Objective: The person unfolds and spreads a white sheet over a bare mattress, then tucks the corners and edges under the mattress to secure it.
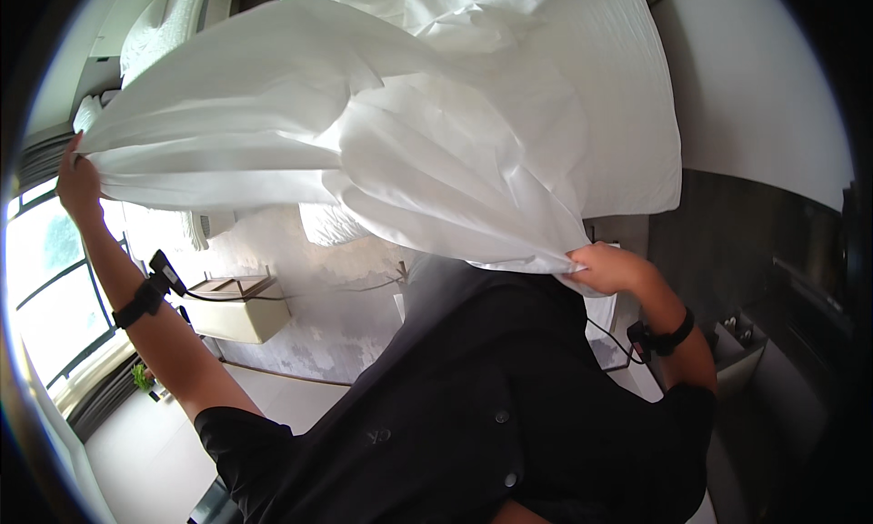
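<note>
A large white cloth, like a bed sheet or duvet cover [423, 162], is stretched between my two hands in front of my body. My left hand [78, 183], far out at the left edge, grips one end of it. My right hand [603, 266], near my waist on the right, is closed on a bunched part of the same cloth. Folds and creases run across the cloth from hand to hand. Behind it, a bed with a white quilted cover [634, 128] is partly hidden by the cloth. Both my forearms carry strapped-on devices with cables.
At the left are a window [61, 271] and a cream box-shaped piece of furniture [239, 312]. More white quilted bedding [160, 33] lies at the upper left. Dark shelving or cabinets [743, 340] stand at the right. A green plant [142, 376] is at the lower left.
</note>
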Motion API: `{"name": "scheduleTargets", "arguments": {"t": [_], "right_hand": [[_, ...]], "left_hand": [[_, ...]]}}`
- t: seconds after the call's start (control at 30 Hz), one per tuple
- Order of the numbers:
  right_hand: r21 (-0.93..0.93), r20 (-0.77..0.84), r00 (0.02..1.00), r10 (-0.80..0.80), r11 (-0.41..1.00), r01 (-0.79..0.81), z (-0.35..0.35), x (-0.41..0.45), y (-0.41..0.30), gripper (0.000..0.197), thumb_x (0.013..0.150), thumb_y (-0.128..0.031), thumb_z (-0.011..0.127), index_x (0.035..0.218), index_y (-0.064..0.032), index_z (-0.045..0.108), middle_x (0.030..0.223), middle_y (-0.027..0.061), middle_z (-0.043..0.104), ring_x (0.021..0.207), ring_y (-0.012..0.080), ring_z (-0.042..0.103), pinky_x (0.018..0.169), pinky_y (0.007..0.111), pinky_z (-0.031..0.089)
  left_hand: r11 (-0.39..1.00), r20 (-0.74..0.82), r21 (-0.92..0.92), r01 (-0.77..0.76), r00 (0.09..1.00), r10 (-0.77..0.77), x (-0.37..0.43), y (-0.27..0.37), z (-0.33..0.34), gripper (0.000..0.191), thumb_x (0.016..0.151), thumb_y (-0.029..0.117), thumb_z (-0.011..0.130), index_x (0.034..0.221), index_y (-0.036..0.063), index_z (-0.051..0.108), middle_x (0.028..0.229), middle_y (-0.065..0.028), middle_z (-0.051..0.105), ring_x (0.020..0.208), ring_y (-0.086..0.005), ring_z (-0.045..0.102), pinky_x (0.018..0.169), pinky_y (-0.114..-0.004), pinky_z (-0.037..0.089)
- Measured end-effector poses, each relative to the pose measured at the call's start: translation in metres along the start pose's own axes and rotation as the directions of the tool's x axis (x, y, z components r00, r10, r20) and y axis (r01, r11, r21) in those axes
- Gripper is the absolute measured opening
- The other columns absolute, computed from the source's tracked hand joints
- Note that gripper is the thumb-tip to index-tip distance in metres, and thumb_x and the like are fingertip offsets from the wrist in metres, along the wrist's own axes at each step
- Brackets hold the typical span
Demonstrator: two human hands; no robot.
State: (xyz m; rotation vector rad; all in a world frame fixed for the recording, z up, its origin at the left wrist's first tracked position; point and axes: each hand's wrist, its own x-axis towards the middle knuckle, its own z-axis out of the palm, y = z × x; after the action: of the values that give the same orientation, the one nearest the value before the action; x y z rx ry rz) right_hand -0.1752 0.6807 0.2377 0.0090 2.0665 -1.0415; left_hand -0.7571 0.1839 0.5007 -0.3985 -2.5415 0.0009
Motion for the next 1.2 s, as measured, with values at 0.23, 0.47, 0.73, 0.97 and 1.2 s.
{"name": "scheduleTargets", "arguments": {"t": [0.23,0.47,0.73,0.97,1.2], "right_hand": [[0.414,-0.572,0.747,0.339,0.905,-0.094,-0.062,0.033,0.138,0.038,0.094,-0.026,0.048,0.120,-0.0001,0.057,0.117,0.0153,0.060,0.109,0.0258,0.056,0.095,0.038,0.042],[-0.205,-0.895,-0.392,0.213,0.583,0.786,-0.287,-0.180,0.074,0.049,0.099,-0.032,0.042,0.135,0.0010,0.043,0.138,0.0185,0.044,0.125,0.0294,0.044,0.106,0.048,0.031],[-0.028,-0.860,0.426,0.281,0.808,-0.588,-0.138,-0.129,0.241,0.039,0.087,-0.019,0.062,0.118,0.0037,0.057,0.118,0.0250,0.058,0.112,0.0397,0.053,0.097,0.043,0.042],[0.025,-0.423,0.603,0.677,0.674,-0.739,-0.095,-0.103,0.260,0.049,0.074,-0.021,0.074,0.117,-0.0022,0.057,0.105,0.0199,0.063,0.095,0.0304,0.062,0.081,0.039,0.049],[0.373,-0.537,0.843,-0.009,0.894,0.247,-0.109,0.155,0.070,0.038,0.088,-0.012,0.065,0.123,-0.0034,0.053,0.110,0.0090,0.058,0.106,0.0172,0.057,0.089,0.029,0.048]], "left_hand": [[0.955,0.200,-0.075,0.286,0.943,-0.267,-0.081,-0.008,0.021,0.049,0.083,0.005,0.038,0.121,0.0201,0.065,0.116,-0.0133,0.065,0.110,-0.0309,0.060,0.097,-0.038,0.044],[0.462,0.352,-0.466,0.755,0.637,-0.686,-0.094,-0.092,-0.027,0.046,0.094,0.009,0.030,0.125,0.0121,0.063,0.082,-0.0091,0.063,0.054,-0.0089,0.047,0.047,-0.026,0.041],[0.025,0.718,-0.257,0.966,0.209,-0.664,-0.438,-0.128,0.082,0.025,0.091,0.024,0.044,0.092,0.0079,0.062,0.070,-0.0095,0.055,0.060,-0.0187,0.048,0.050,-0.033,0.042],[-0.064,0.926,0.095,0.993,-0.112,-0.359,-0.543,0.032,0.089,0.019,0.090,0.013,0.049,0.102,0.0120,0.064,0.077,0.0003,0.061,0.058,-0.0118,0.055,0.046,-0.030,0.042],[-0.116,0.993,-0.006,0.993,-0.007,-0.115,-0.437,0.155,0.022,0.023,0.088,0.009,0.054,0.110,0.0039,0.062,0.079,-0.0006,0.063,0.056,-0.0096,0.054,0.047,-0.025,0.041]]}}
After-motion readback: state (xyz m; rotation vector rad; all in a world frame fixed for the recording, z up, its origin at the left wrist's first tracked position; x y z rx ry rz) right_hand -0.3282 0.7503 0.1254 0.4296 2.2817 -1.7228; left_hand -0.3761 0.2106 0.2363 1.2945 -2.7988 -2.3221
